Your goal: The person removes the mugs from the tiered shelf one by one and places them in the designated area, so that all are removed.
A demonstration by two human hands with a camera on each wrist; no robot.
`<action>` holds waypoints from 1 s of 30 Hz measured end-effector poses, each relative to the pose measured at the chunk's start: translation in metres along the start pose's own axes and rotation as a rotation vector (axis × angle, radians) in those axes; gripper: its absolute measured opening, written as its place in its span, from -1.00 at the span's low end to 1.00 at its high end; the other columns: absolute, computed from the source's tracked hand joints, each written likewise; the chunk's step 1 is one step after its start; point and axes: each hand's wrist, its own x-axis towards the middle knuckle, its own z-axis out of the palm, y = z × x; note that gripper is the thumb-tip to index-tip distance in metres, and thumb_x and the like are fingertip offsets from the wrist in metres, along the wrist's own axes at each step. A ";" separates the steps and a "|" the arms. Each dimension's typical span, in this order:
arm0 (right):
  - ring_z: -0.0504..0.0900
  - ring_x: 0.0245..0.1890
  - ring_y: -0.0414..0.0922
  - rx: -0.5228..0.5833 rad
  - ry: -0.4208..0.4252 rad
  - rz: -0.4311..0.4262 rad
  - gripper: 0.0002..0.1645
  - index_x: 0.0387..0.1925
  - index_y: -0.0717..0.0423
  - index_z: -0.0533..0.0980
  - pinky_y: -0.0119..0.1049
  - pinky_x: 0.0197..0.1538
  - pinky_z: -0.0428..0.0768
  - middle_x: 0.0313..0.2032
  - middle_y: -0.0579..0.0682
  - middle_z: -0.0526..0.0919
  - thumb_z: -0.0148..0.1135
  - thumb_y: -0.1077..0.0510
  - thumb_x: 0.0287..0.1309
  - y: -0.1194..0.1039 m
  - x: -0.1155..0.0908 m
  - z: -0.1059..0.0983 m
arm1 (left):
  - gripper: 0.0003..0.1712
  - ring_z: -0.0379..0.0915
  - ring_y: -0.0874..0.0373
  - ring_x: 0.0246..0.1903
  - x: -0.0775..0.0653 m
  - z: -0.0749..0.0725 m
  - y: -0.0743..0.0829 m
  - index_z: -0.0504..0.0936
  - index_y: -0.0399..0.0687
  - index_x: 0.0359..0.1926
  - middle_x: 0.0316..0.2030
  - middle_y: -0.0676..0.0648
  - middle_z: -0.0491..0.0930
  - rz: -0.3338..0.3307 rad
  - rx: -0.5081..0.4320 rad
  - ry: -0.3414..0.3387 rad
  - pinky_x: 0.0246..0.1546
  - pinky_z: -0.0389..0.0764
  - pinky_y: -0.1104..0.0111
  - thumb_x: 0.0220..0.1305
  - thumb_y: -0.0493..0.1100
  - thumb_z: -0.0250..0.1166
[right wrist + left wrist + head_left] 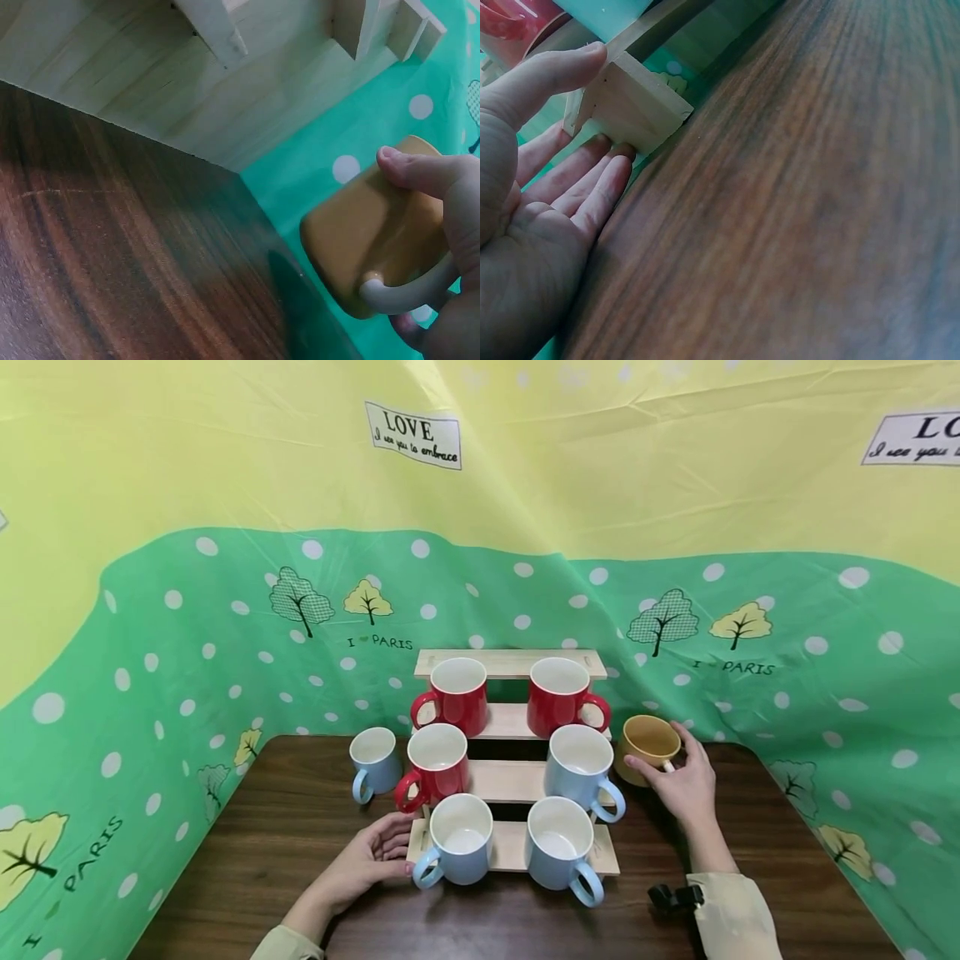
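Note:
A stepped wooden rack [510, 781] stands on the table with mugs on its steps. At its lower left corner my left hand [371, 860] holds the rack, thumb on the front edge and fingers against the side panel [634, 101]. On the right, my right hand [686, 777] grips a yellow mug [630, 764] with a white handle [412, 294], thumb at its rim. In the right wrist view the yellow mug [367, 225] is tilted, beside the rack's side panel. Two light blue mugs, one being the blue mug [461, 847], sit on the lowest step.
Above them on the rack are a red mug [438, 764] and a light blue mug [577, 764], with two red mugs higher up. Another small blue mug [382, 760] stands on the table left of the rack. A patterned cloth [517, 585] hangs behind the table.

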 end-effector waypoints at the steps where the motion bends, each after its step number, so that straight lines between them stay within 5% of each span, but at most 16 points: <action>1: 0.34 0.49 0.32 0.001 0.000 0.000 0.32 0.68 0.18 0.21 0.35 0.44 0.45 0.55 0.36 0.32 0.79 -0.01 0.03 0.001 0.000 0.001 | -0.14 0.55 0.11 0.33 0.000 0.000 0.000 0.21 -0.46 0.59 0.46 -0.38 0.44 0.003 0.002 0.001 0.32 0.58 0.37 0.42 -0.38 0.44; 30: 0.34 0.49 0.38 -0.030 -0.011 0.031 0.34 0.65 0.21 0.24 0.40 0.51 0.30 0.51 0.42 0.36 0.82 -0.05 -0.02 0.009 -0.003 0.013 | -0.16 0.54 0.10 0.35 0.000 -0.002 -0.002 0.21 -0.45 0.58 0.44 -0.30 0.48 0.021 0.008 -0.013 0.34 0.58 0.34 0.44 -0.39 0.43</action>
